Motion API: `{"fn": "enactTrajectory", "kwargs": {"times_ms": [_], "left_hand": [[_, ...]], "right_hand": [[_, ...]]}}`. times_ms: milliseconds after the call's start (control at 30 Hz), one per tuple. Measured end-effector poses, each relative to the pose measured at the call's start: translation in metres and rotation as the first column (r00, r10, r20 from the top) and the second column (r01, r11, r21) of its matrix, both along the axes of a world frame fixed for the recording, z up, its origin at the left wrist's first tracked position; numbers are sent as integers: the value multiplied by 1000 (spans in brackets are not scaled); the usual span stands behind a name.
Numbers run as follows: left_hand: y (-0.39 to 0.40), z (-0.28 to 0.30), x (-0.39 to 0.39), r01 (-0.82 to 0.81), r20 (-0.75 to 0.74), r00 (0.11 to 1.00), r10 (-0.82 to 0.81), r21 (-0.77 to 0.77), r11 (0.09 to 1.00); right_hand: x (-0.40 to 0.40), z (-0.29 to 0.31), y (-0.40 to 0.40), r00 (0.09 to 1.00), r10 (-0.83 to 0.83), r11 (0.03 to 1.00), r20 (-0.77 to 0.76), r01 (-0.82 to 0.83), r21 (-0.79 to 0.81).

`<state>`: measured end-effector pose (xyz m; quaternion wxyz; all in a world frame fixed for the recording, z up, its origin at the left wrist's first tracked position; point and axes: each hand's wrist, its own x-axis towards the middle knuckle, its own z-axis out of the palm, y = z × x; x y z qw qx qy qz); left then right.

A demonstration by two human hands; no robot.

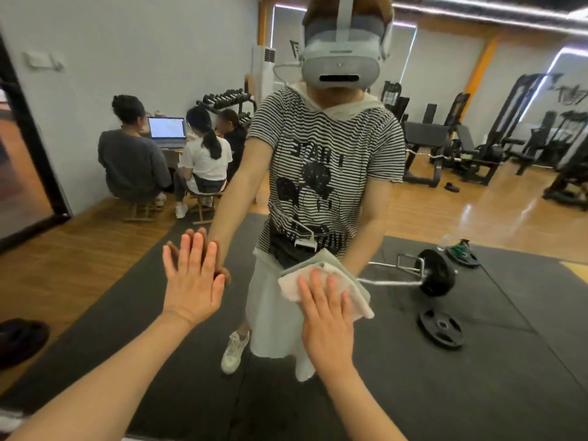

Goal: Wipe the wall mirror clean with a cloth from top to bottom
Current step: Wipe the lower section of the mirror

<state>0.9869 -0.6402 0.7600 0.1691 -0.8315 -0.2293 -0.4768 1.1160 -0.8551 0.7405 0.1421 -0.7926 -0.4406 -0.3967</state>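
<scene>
Gym floor and machines fill the wall mirror [413, 361], along with three seated people around one laptop [167, 128]. Each grip is released, fingers straight. One left hand [191, 278] lies flat on the glass, holding nothing. One right hand [327, 316] presses one pale cloth [318, 275] flat against the mirror; the cloth spreads above its fingertips.

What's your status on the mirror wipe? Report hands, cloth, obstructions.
Left hand flat on the mirror, fingers straight. Right hand pressing the cloth on the glass, low on the pane. Nothing blocking the glass.
</scene>
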Motion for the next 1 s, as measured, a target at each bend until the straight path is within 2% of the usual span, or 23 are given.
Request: {"fn": "enactTrajectory", "kwargs": {"times_ms": [67, 167, 267, 467, 567, 667, 733, 833, 900, 1000], "left_hand": [[-1, 1, -1, 4, -11, 1000, -5, -6, 1000], [-1, 0, -3, 22, -11, 1000, -22, 4, 1000], [-1, -2, -4, 33, -8, 999, -33, 21, 999], [-1, 0, -2, 12, -11, 1000, -12, -2, 1000], [0, -2, -1, 26, 1, 1000, -26, 5, 1000], [2, -3, -1, 49, -1, 999, -49, 10, 999], [2, -3, -1, 43, -4, 999, -43, 1, 999], [2, -2, -1, 44, 5, 999, -44, -8, 999], [3, -3, -1, 49, 12, 999, -49, 0, 999], [3, -4, -1, 49, 22, 999, -49, 20, 999]], "right_hand": [[21, 2, -18, 996, 14, 999, 87, -11, -35], [41, 6, -40, 994, -57, 994, 94, 48, 94], [48, 12, -54, 994, -108, 968, -14, 108, 227], [26, 9, -14, 977, -50, 903, -206, 133, 409], [5, 10, 9, 964, -92, 896, -248, 189, 401], [-21, 0, 25, 998, -25, 987, -49, 33, 155], [-15, -6, 19, 996, 30, 999, 78, -32, 26], [17, 6, -8, 960, 47, 998, 274, -34, -52], [44, 19, -30, 935, 68, 996, 349, -46, -73], [73, 25, -60, 908, 43, 999, 417, -37, -24]]}}
